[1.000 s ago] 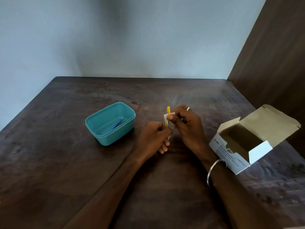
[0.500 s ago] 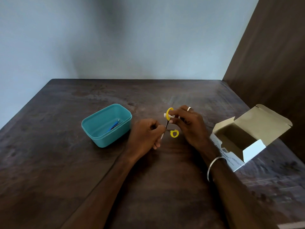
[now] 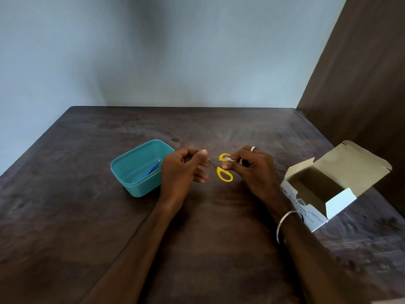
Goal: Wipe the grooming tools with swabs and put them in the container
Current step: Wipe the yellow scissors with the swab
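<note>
Scissors (image 3: 221,170) pinched in my left hand (image 3: 183,170), right hand (image 3: 252,170) pinching swab (image 3: 230,159); teal container (image 3: 140,170) likely next.

I hold small yellow-handled scissors (image 3: 224,172) open by the blades; white swab (image 3: 230,159) against one handle; teal container (image 3: 140,167) left.

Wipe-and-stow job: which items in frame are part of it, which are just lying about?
In the job:
- yellow-handled scissors, blade end held by left hand
- white swab, pinched by right hand
- teal container, a blue tool inside
- open swab box

Lying about:
- nothing; only the table
</note>
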